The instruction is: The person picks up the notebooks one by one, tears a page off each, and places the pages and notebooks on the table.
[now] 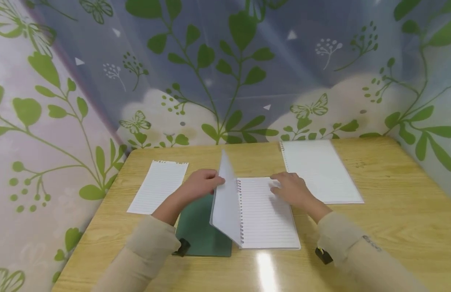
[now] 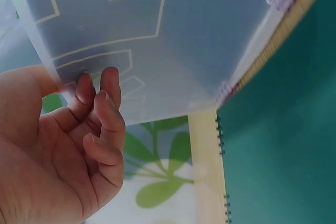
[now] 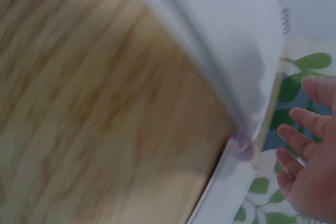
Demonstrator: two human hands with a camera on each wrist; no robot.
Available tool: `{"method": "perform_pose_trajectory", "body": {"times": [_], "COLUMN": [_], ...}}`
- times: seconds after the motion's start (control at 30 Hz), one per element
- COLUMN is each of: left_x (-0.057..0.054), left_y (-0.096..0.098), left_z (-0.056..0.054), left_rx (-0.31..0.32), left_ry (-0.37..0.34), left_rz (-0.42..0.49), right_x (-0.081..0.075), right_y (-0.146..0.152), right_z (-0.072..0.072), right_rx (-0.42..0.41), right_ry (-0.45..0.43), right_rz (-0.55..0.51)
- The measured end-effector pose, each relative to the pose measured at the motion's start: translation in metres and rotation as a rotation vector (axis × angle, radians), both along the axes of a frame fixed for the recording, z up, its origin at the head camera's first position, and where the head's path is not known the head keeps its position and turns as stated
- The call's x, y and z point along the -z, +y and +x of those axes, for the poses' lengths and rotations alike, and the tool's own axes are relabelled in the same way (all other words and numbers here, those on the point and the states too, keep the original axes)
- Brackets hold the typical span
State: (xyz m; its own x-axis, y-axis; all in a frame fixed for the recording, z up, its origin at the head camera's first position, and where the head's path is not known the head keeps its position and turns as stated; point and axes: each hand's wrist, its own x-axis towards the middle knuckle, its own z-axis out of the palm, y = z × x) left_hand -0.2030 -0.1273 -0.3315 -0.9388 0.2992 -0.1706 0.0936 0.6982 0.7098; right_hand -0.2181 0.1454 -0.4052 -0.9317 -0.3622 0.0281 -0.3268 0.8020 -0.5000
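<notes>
A spiral notebook [image 1: 269, 215] lies open on the table, its lined right-hand page facing up. My left hand [image 1: 203, 181] pinches the raised notebook cover [image 1: 227, 202] near its upper outer edge. In the left wrist view this cover [image 2: 173, 51] is translucent with pale outlines, the left hand's [image 2: 73, 140] thumb behind it and its fingers in front. At the upper right corner of the lined page is my right hand [image 1: 292, 188], its fingertips over the page edge. The right wrist view shows that hand [image 3: 312, 150] with its fingers extended and spread.
A green notebook [image 1: 203, 239] lies on the wooden table [image 1: 393, 227], partly beneath the raised cover. At the left is a torn-out lined sheet [image 1: 159, 186]. Another spiral notebook [image 1: 316, 166] lies at the back right. A leaf-patterned curtain [image 1: 218, 81] hangs behind the table.
</notes>
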Motion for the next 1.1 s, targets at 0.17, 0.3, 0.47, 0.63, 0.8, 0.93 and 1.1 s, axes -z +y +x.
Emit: {"method": "perform_pose_trajectory", "body": {"times": [0.17, 0.3, 0.47, 0.63, 0.8, 0.93, 1.1], "left_x": [0.003, 0.008, 0.022, 0.041, 0.065, 0.082, 0.088], "left_y": [-0.015, -0.029, -0.047, -0.062, -0.073, -0.075, -0.068], "left_z": [0.002, 0.002, 0.003, 0.005, 0.003, 0.002, 0.001], "left_rx": [-0.007, -0.028, -0.089, -0.151, -0.162, -0.170, -0.193], "left_ry": [0.013, 0.050, 0.035, -0.039, -0.076, -0.076, -0.087], "left_rz": [-0.043, -0.121, -0.213, -0.284, -0.350, -0.456, -0.551], "right_x": [0.015, 0.022, 0.025, 0.026, 0.025, 0.026, 0.030], "right_y": [0.015, 0.017, 0.017, 0.017, 0.016, 0.015, 0.017], "right_z": [-0.003, -0.005, -0.008, -0.011, -0.015, -0.016, -0.016], "right_rx": [0.029, 0.024, 0.035, 0.051, 0.067, 0.044, 0.041], "right_ry": [0.002, -0.003, 0.020, -0.015, -0.089, -0.080, -0.040], "right_rz": [0.209, 0.258, 0.270, 0.256, 0.269, 0.310, 0.322]}}
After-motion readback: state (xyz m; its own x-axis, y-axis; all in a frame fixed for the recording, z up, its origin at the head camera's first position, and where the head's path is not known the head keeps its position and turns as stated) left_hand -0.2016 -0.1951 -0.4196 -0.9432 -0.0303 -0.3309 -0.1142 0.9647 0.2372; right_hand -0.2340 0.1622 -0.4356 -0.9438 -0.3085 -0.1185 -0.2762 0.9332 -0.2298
